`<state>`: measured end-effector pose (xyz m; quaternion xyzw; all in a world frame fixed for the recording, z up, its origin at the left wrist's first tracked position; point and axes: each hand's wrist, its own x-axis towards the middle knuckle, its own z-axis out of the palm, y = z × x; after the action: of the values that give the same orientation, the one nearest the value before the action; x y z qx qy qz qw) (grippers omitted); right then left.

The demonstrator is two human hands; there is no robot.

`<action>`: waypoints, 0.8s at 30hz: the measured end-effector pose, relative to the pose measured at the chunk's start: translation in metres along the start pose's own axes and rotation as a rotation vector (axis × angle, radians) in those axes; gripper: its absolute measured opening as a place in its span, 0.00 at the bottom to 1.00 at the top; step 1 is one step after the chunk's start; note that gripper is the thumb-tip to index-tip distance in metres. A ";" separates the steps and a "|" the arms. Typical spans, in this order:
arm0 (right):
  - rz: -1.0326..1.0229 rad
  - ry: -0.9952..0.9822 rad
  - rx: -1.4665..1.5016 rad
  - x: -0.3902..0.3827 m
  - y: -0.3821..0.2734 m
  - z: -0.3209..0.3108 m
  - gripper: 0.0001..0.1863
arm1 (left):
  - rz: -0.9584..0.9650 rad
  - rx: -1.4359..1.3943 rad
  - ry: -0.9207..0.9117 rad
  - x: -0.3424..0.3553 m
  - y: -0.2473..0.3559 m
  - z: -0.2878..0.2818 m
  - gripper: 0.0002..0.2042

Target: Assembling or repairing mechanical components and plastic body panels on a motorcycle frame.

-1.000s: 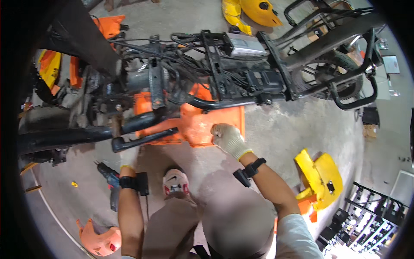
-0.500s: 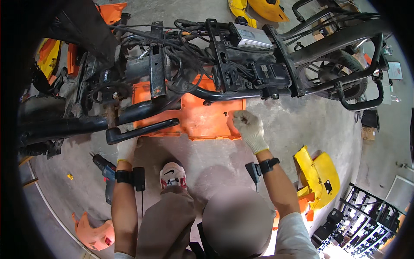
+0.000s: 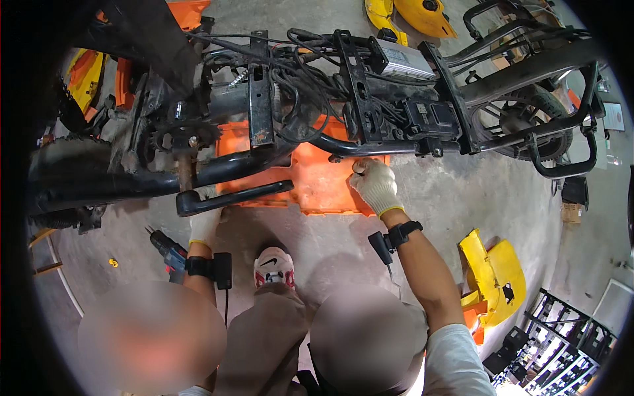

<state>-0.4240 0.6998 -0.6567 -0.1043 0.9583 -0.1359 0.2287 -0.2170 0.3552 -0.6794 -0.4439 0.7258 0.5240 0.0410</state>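
My right hand (image 3: 374, 185), in a white knit glove, is closed over the right part of an orange plastic panel (image 3: 323, 188). Its curled fingers hide anything they hold. The panel lies on the concrete floor, partly under a bare black motorcycle-like frame (image 3: 231, 165). By the black crank-shaped bar (image 3: 241, 198) on the frame's near side is my left hand (image 3: 205, 224), gloved too. The bar covers its fingers, so their pose cannot be seen. A cordless drill (image 3: 170, 252) lies on the floor just left of that wrist.
Loose cables (image 3: 310, 72), a silver finned box (image 3: 404, 59) and a black box (image 3: 432, 119) sit on the frame. Yellow body panels (image 3: 492, 277) lie at right, more yellow parts (image 3: 422, 16) at the far side. A black rack (image 3: 568, 330) stands lower right.
The view has shifted, so the scene sits further right. My right hand has moved left over the panel and covers a small dark spot seen there before. The left hand stays by the bar.
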 end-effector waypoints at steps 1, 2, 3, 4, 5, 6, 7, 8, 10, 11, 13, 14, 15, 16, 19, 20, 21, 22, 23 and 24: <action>0.025 -0.012 0.002 0.002 -0.002 0.001 0.14 | -0.018 -0.056 -0.027 0.001 0.002 -0.002 0.10; 0.054 -0.003 0.006 0.002 -0.005 0.002 0.14 | -0.051 -0.096 -0.041 0.000 0.002 -0.001 0.10; 0.010 0.045 0.017 0.002 -0.007 0.002 0.13 | -0.107 -0.151 -0.057 -0.001 0.003 -0.002 0.11; -0.027 0.115 0.023 0.001 -0.008 0.001 0.12 | -0.111 -0.177 -0.079 -0.001 0.003 -0.001 0.08; 0.008 0.144 0.001 -0.003 -0.007 -0.002 0.12 | -0.029 -0.116 -0.043 -0.001 0.003 -0.001 0.08; -0.020 0.219 0.121 -0.007 -0.002 -0.009 0.11 | -0.010 -0.067 -0.015 -0.001 0.002 -0.001 0.08; 0.016 0.252 0.222 -0.013 0.005 -0.016 0.10 | -0.024 -0.063 -0.004 -0.001 0.002 0.000 0.08; 0.071 0.274 0.317 -0.020 0.010 -0.022 0.09 | 0.090 0.059 0.005 0.000 0.001 -0.002 0.08; 0.099 0.248 0.487 -0.046 0.032 -0.042 0.08 | -0.027 0.018 -0.038 0.000 0.001 -0.003 0.08; 0.040 0.251 0.582 -0.063 0.044 -0.051 0.08 | -0.087 -0.011 -0.056 0.000 0.000 -0.003 0.08; 0.186 0.058 0.727 -0.089 0.058 -0.049 0.08 | -0.116 -0.014 -0.059 0.001 0.000 -0.003 0.10; 0.122 -0.056 0.873 -0.108 0.061 -0.040 0.08 | -0.128 -0.031 -0.039 0.001 -0.001 -0.002 0.11; 0.169 -0.180 0.964 -0.126 0.066 -0.032 0.08 | -0.163 -0.070 -0.027 0.002 -0.003 -0.001 0.11; 0.085 -0.138 0.858 -0.139 0.068 -0.021 0.07 | -0.110 0.013 -0.004 0.004 -0.006 -0.002 0.12; 0.069 -0.017 0.570 -0.155 0.067 0.024 0.06 | -0.042 0.141 0.019 0.011 -0.022 -0.002 0.16; 0.060 0.027 0.582 -0.152 0.066 0.037 0.06 | -0.029 0.153 0.005 0.016 -0.029 -0.003 0.18; 0.052 0.071 0.596 -0.150 0.066 0.047 0.07 | -0.017 0.168 -0.009 0.022 -0.036 -0.004 0.19; 0.090 0.064 0.656 -0.147 0.067 0.055 0.08 | 0.031 0.140 0.003 0.026 -0.043 -0.004 0.17; 0.130 0.056 0.718 -0.145 0.067 0.059 0.10 | 0.079 0.114 0.013 0.030 -0.049 -0.004 0.14; 0.253 0.015 0.761 -0.146 0.067 0.061 0.11 | 0.079 0.089 0.016 0.033 -0.054 -0.005 0.13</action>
<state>-0.2775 0.7883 -0.6696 0.1077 0.8463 -0.4528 0.2591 -0.1981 0.3283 -0.7337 -0.4166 0.7657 0.4888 0.0343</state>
